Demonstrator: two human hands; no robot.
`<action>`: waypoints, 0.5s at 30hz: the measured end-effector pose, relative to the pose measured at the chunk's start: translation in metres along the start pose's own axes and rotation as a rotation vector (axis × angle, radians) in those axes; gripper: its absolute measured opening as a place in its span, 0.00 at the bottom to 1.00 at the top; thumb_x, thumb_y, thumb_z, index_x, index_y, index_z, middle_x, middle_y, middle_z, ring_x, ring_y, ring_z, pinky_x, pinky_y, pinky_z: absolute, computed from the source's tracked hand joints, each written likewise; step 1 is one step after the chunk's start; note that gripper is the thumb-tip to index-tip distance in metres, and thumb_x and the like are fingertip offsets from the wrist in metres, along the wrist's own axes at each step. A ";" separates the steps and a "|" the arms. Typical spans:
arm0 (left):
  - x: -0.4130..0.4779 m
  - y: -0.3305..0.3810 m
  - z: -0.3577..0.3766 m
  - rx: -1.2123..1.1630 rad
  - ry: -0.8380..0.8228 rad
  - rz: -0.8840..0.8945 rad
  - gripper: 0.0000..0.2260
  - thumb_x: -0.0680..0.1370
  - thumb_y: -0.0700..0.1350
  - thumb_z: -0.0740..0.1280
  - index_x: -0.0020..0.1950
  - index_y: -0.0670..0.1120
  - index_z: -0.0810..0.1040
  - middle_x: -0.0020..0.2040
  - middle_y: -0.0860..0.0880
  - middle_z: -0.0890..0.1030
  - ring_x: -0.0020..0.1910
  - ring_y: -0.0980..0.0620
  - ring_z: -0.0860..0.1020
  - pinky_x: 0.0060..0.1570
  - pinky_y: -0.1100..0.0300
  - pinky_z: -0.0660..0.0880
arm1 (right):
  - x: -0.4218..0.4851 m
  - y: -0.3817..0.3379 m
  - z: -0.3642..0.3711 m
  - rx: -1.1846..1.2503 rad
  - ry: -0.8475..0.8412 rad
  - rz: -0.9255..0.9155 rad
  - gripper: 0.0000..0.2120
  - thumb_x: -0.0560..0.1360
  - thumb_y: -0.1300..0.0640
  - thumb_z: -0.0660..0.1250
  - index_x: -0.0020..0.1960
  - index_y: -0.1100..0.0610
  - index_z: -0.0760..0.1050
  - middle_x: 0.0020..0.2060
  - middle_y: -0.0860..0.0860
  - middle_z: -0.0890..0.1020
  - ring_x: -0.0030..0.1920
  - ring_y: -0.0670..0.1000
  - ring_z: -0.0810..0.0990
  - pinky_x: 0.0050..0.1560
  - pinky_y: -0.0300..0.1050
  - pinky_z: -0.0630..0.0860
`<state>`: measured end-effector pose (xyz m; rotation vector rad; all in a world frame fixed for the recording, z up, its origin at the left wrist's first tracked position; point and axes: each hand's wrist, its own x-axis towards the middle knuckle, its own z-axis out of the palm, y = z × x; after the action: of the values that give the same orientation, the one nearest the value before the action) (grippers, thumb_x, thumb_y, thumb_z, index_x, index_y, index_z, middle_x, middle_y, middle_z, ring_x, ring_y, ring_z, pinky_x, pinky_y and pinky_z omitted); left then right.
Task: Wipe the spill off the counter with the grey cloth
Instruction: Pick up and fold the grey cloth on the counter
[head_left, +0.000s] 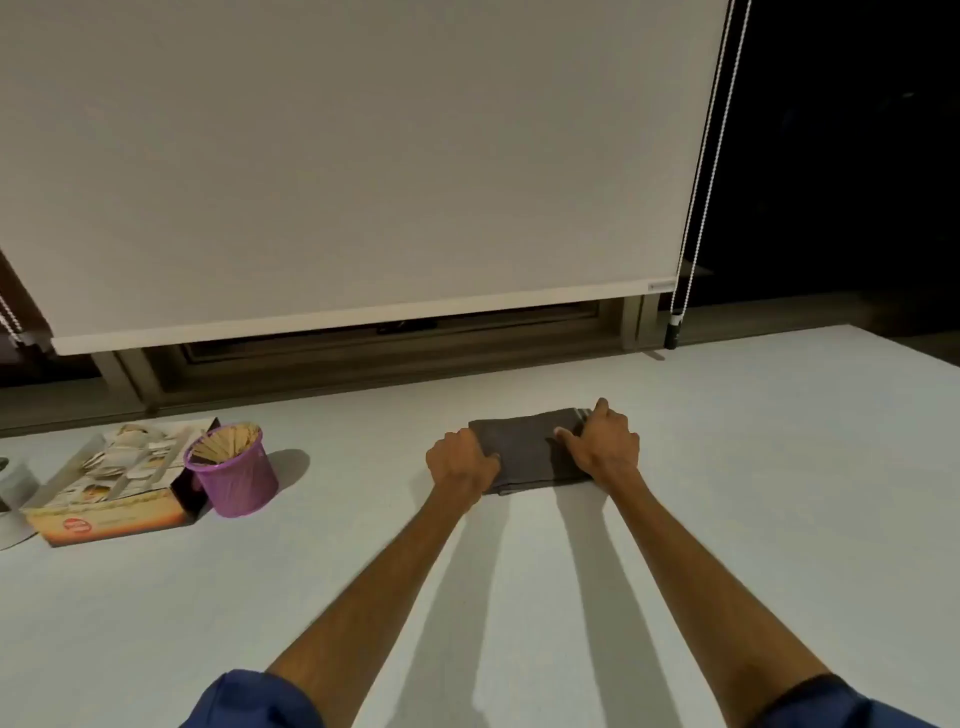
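Two bare hands rest on the folded dark grey cloth (530, 449), which lies flat on the pale, matte tabletop (753, 493) a little beyond the middle, well short of the window frame behind it. The left hand (460, 460) sits at the cloth's left edge with its fingers (491, 458) curled down onto the fabric; whether they pinch the edge or only press on it cannot be told. The right hand (605, 444) covers the right end, thumb stretched inward across the top and the other digits hooked over the far corner, so it looks to be gripping the cloth lightly.

No spill shows anywhere on the surface in this view; it may lie under the cloth or be too faint to see. My reading is that the step in hand is taking hold of the cloth and settling it before the wiping stroke. To do that well, keep the fold together so a thick pad meets the wet patch, press down evenly through both palms, and draw the cloth in one direction rather than scrubbing back and forth, which would spread liquid. One hand could do the wiping once the pad is firm.

Well off to the left stand a purple plastic cup of wooden sticks (232, 467) and a printed cardboard box (109, 491), touching each other; strokes should stay clear of them.
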<state>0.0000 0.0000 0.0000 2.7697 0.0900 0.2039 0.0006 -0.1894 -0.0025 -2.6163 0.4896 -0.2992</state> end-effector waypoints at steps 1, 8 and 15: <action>0.001 0.000 0.002 -0.013 -0.043 -0.019 0.22 0.75 0.59 0.66 0.58 0.43 0.76 0.54 0.44 0.82 0.53 0.45 0.80 0.52 0.55 0.76 | 0.001 0.002 0.002 -0.016 -0.006 0.029 0.38 0.74 0.36 0.68 0.71 0.61 0.63 0.66 0.61 0.75 0.67 0.61 0.73 0.65 0.58 0.71; 0.001 0.012 -0.002 -0.374 -0.170 -0.180 0.25 0.72 0.52 0.72 0.63 0.40 0.73 0.60 0.41 0.80 0.58 0.41 0.78 0.54 0.51 0.77 | 0.004 0.001 0.010 -0.041 -0.049 0.095 0.32 0.73 0.37 0.70 0.64 0.62 0.74 0.60 0.60 0.79 0.61 0.60 0.77 0.62 0.53 0.75; -0.006 0.012 -0.002 -0.738 -0.237 -0.261 0.15 0.73 0.38 0.71 0.58 0.34 0.77 0.58 0.37 0.81 0.57 0.39 0.79 0.59 0.47 0.78 | -0.001 0.001 0.009 0.295 -0.112 0.188 0.23 0.73 0.51 0.75 0.61 0.63 0.74 0.56 0.60 0.81 0.56 0.60 0.81 0.54 0.51 0.78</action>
<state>-0.0057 -0.0114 0.0056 2.0032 0.2559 -0.1387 0.0022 -0.1863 -0.0105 -2.2685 0.5991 -0.1491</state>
